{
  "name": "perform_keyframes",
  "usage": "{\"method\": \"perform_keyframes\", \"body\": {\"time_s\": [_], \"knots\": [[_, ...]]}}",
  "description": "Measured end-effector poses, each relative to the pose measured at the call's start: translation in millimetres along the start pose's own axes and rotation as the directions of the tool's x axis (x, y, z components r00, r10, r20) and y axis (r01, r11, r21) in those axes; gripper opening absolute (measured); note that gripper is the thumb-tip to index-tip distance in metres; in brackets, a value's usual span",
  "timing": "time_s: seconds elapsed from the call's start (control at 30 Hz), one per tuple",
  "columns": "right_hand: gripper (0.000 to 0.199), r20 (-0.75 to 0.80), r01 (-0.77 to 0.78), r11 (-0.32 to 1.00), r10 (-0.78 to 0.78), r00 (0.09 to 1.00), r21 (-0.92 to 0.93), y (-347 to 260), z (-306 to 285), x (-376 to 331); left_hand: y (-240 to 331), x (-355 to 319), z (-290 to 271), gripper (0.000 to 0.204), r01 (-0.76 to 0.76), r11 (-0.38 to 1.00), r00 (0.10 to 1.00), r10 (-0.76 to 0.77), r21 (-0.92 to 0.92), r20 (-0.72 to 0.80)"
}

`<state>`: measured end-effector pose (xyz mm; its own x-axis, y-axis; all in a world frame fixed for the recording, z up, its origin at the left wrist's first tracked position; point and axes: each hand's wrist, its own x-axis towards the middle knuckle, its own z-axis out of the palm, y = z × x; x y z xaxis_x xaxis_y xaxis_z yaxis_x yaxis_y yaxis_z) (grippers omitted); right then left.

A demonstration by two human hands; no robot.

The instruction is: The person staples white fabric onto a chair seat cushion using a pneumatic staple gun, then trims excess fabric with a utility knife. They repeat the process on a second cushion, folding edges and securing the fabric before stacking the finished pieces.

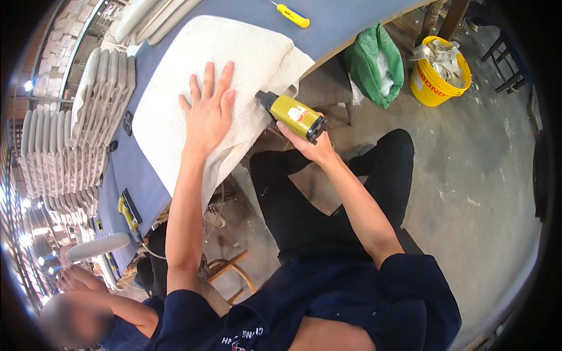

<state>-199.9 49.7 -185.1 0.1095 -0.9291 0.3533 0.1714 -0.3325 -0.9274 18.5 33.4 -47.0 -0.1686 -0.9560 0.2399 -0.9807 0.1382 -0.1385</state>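
Right hand [310,143] is clamped around the body of a yellow-and-black staple gun [293,113], whose dark nose points up and left at the near edge of a white woven cloth [170,82]; whether it touches the cloth cannot be told. Left hand [211,114] lies palm down on that cloth, its fingers slightly apart and pressing nothing between them. The cloth, rounded at its far end, is spread on a blue-topped table [351,17], its near edge hanging over the side. Toward the left on the tabletop lies a second yellow staple gun [126,212]; beyond the cloth is a yellow-handled screwdriver [294,16]. On the concrete floor [474,158] to the right stand a green sack [364,57] and, farther right, a yellow bucket [426,86] filled with off-white scraps [442,61]. Far left, grey padded cushions [50,146] rise in stacks.
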Motion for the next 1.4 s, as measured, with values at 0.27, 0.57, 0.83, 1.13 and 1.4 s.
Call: {"method": "perform_keyframes", "body": {"time_s": [0.27,0.57,0.83,1.13,1.4], "knots": [[0.027,0.042,0.099,0.983,-0.093,0.995,-0.155,6.3,8.3,-16.4,39.2,-32.2,-8.8,0.072,-0.108,0.959,0.990,0.129,0.262,-0.063],[0.032,0.061,0.122,0.965,-0.111,0.992,-0.232,18.5,22.4,-29.0,39.1,-30.0,-12.8,0.084,-0.142,0.958,0.989,0.149,0.249,-0.009],[0.024,0.158,0.149,0.967,-0.117,0.980,-0.205,-10.4,24.2,-29.2,27.7,-31.9,-10.2,0.101,-0.152,0.955,0.988,0.146,0.253,0.041],[0.029,-0.051,0.136,0.932,-0.162,0.986,-0.335,2.2,26.9,-21.5,-59.5,13.5,-27.3,0.061,-0.006,0.983,0.990,0.032,-0.182,0.136],[0.024,-0.041,-0.081,0.989,0.076,0.996,-0.121,-13.3,27.1,-30.0,10.7,-52.1,-10.2,0.057,-0.017,0.981,0.999,0.025,0.195,-0.038]]}}
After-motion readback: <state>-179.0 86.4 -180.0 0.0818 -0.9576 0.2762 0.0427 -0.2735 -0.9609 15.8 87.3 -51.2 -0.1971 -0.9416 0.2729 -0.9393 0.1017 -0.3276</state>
